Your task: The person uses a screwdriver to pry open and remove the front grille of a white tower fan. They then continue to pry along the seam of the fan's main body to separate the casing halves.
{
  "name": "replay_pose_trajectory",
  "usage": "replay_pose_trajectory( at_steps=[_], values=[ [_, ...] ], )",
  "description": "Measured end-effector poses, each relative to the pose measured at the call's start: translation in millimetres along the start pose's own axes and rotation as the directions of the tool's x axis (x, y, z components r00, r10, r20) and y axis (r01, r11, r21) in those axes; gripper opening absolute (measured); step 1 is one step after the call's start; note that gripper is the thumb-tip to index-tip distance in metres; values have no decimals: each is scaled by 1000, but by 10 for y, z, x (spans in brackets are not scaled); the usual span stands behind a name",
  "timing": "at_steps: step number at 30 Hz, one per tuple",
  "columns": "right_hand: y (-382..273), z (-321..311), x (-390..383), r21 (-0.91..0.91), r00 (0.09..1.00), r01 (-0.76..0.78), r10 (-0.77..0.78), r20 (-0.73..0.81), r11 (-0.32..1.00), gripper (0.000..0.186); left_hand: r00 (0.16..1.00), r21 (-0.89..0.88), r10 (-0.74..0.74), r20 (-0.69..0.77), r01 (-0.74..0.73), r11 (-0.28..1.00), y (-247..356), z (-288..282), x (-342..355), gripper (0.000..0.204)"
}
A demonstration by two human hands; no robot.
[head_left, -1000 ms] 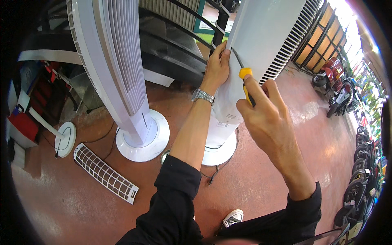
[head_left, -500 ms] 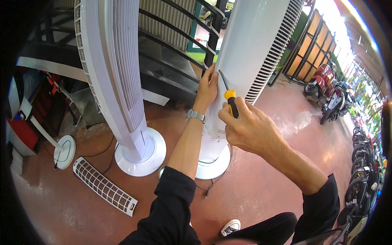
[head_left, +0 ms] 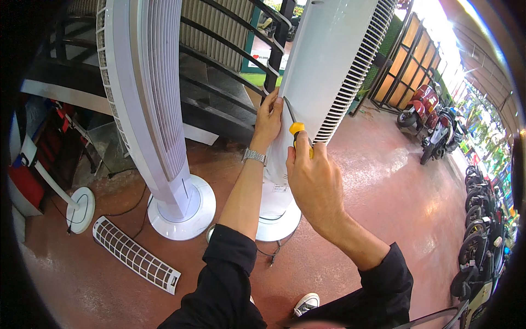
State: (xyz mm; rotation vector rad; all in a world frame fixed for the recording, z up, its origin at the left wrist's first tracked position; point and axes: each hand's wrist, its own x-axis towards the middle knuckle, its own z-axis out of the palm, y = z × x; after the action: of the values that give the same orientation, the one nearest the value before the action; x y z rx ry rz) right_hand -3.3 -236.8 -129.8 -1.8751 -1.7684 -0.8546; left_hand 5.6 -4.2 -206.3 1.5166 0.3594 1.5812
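A white tower fan [head_left: 323, 71] stands upright in front of me on its round base [head_left: 279, 222]. My left hand [head_left: 268, 120], with a metal wristwatch [head_left: 255, 157], grips the fan's left rear edge. My right hand [head_left: 312, 175] is closed around a screwdriver [head_left: 295, 127] with a yellow and black handle. Its thin shaft points up and left, the tip against the fan's back panel next to my left fingers. A vent grille [head_left: 350, 77] runs down the fan's right side.
A second white tower fan [head_left: 148, 109] stands on its base [head_left: 183, 211] to the left. A loose white grille panel [head_left: 134, 253] lies on the red floor, near a small round base [head_left: 81, 209]. A black stair railing [head_left: 230, 33] rises behind. Scooters [head_left: 433, 118] are parked at the right.
My right hand has moved left and in toward the fan with the screwdriver, bringing the tip onto the back panel. My left hand keeps its grip on the fan's edge.
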Motion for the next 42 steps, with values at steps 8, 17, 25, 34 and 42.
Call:
replay_pose_trajectory(
  at_steps=[8,17,25,34,42],
  values=[
    [83,-43,13,-334,933,345,-360,15,877,38,1000,84,13,-3,-13,996,-28,12,-4,49],
    [76,-51,26,-363,886,435,-463,9,824,22,998,68,46,-37,-44,997,-123,29,14,49],
    [318,105,-70,57,907,389,-372,-196,919,26,999,62,28,-19,-27,998,-19,32,-34,49],
    [353,-57,0,-184,812,566,-582,-42,804,16,1000,68,-21,-4,21,997,-36,18,-21,50],
    [111,-117,-87,162,998,50,-45,-37,985,30,1000,91,-25,4,25,996,34,33,-60,51]
  ],
)
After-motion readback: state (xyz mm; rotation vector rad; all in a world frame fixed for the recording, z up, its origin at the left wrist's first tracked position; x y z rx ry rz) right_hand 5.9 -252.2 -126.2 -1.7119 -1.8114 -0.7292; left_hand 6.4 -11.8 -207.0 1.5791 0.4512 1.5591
